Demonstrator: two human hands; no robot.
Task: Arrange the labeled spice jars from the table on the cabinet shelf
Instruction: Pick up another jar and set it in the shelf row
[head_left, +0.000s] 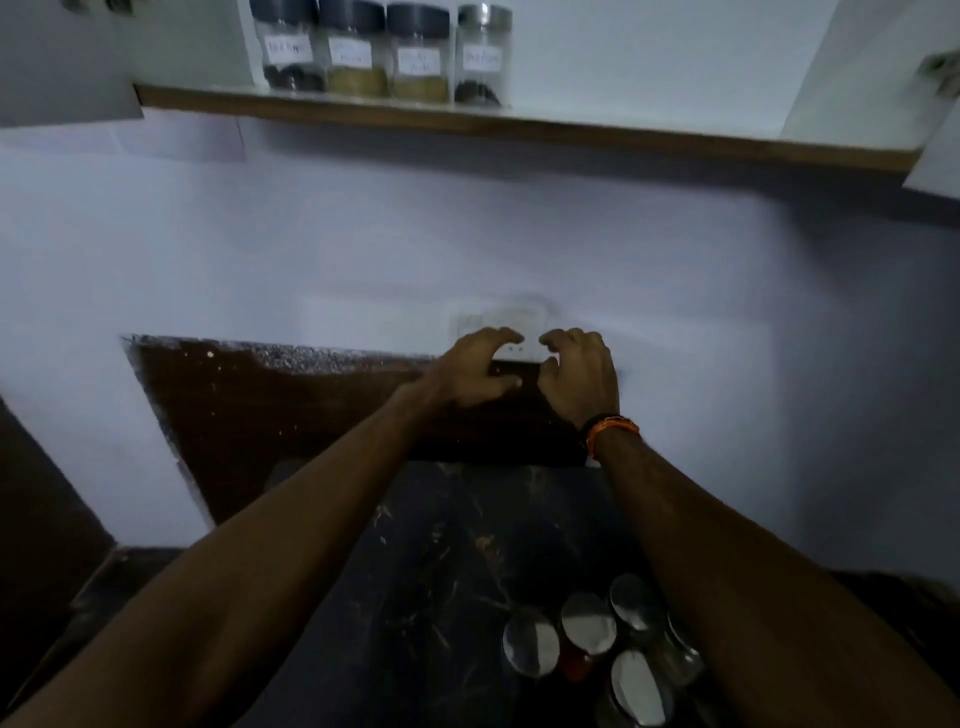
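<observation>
Four labeled spice jars (382, 52) stand in a tight row at the left end of the cabinet shelf (571, 130), labels facing out so we can read them at a glance: three wear dark lids, one a steel lid. Below, our left hand (475, 371) and right hand (579, 376) hover side by side in front of the wall, fingers loosely curled and holding nothing, free, we judge, to fetch more jars. At least five steel-lidded jars (597, 644) wait clustered on the dark table (415, 571) beneath our right forearm; the arm hides any others. An orange band (610, 428) circles the right wrist.
</observation>
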